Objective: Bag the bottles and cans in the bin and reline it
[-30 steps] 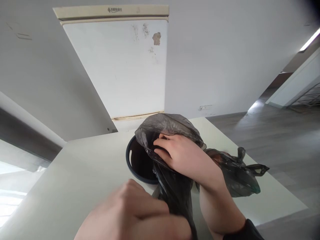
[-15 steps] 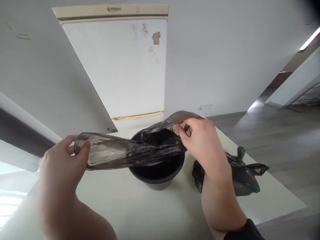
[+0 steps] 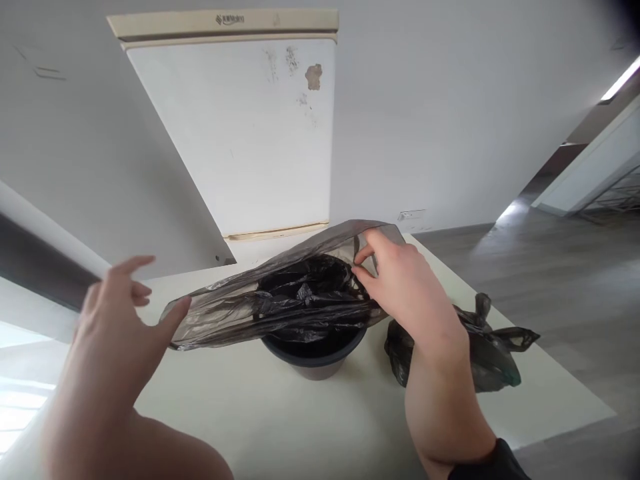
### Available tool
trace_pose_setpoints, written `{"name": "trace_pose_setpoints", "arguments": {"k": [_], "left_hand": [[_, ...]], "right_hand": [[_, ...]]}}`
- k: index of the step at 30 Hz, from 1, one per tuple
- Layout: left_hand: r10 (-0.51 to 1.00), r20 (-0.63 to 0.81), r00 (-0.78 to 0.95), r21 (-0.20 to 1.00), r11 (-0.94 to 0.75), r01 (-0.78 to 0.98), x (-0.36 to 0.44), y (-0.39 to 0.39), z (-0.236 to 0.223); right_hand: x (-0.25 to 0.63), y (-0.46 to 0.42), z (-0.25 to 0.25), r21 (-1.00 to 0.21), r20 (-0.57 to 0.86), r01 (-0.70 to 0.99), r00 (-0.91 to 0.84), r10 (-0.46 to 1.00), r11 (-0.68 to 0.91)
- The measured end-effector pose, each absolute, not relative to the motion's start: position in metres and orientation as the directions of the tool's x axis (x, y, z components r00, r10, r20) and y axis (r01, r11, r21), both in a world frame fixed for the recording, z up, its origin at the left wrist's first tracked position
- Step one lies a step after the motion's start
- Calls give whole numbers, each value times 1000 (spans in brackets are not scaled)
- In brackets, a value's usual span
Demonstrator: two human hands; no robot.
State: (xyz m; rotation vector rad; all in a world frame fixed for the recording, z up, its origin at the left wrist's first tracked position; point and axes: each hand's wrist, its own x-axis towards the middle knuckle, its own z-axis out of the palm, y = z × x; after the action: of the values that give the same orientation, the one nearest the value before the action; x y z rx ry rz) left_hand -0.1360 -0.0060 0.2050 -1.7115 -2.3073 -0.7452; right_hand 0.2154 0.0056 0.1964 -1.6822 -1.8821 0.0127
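A thin, see-through black trash bag [image 3: 215, 320] stretches across a dark round bin [image 3: 320, 365], with crumpled plastic sagging into the bin's mouth. My left hand [image 3: 117, 333] is at the bag's left end, fingers and thumb spread apart; the thumb tip lies at the bag's edge, and whether it touches cannot be told. On the other side, my right hand [image 3: 403, 273] pinches the bag near its right end, thumb and fingers close together above the bin's rim. A tied black bag [image 3: 493, 360] with something inside rests right of the bin, partly behind my right forearm.
The bin and tied bag stand on a pale table [image 3: 280, 427]. Beyond its far edge is a white fridge [image 3: 235, 133] with worn marks, against a grey wall [image 3: 425, 113]. Grey wooden floor [image 3: 540, 280] shows on the right.
My left hand has let go of the bag's left end and its fingers have spread. The bag's mouth is wider and flatter over the bin. My right hand has barely moved.
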Motion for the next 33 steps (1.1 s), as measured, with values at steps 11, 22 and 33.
{"name": "trace_pose_setpoints", "arguments": {"k": [11, 22, 33], "left_hand": [[830, 369, 417, 314, -534, 785, -92, -16, 196], [960, -63, 274, 456, -217, 863, -114, 22, 175], [831, -286, 478, 532, -277, 800, -95, 12, 189]], "right_hand": [[207, 4, 202, -402, 462, 795, -251, 851, 453], [218, 28, 190, -529, 256, 779, -232, 939, 336], [245, 19, 193, -519, -33, 787, -409, 912, 334]]}}
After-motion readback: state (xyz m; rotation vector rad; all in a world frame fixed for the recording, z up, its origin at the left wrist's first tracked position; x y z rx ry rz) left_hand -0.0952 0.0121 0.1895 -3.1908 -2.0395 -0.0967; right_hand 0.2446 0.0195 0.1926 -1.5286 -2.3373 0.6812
